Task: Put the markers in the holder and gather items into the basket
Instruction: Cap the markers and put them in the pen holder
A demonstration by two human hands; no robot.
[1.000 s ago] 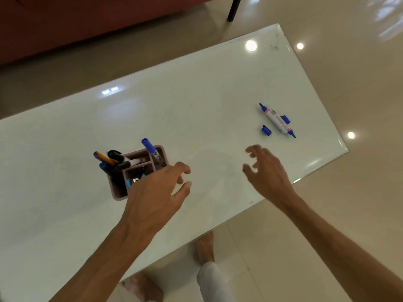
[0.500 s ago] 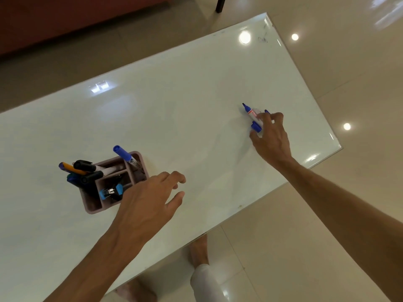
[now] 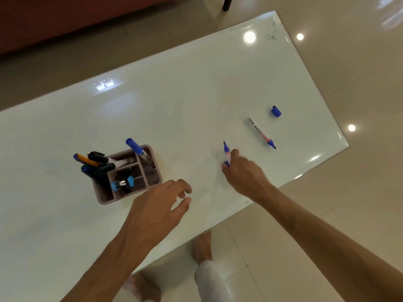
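Observation:
My right hand (image 3: 244, 173) is closed around an uncapped blue marker (image 3: 226, 151), tip pointing up and away, above the table's middle. A blue cap seems tucked under its fingers. A second uncapped blue marker (image 3: 261, 132) lies on the white table (image 3: 196, 94) further right, with a loose blue cap (image 3: 276, 111) beyond it. The mauve holder (image 3: 152, 171) stands at the left with several markers and pens in it, a blue marker (image 3: 136, 147) leaning at its back. My left hand (image 3: 159, 208) hovers with fingers apart just right of the holder, holding nothing.
A small blue clip (image 3: 122, 184) sits in the holder's front compartment. The table's near edge runs diagonally past my feet (image 3: 202, 247) on the tiled floor. A dark red sofa (image 3: 65, 16) stands beyond the table, and a black leg (image 3: 227, 3) at the top.
My right hand reached to the two markers on the right, picked one up and carried it back left toward the holder. One marker and a cap stayed on the table.

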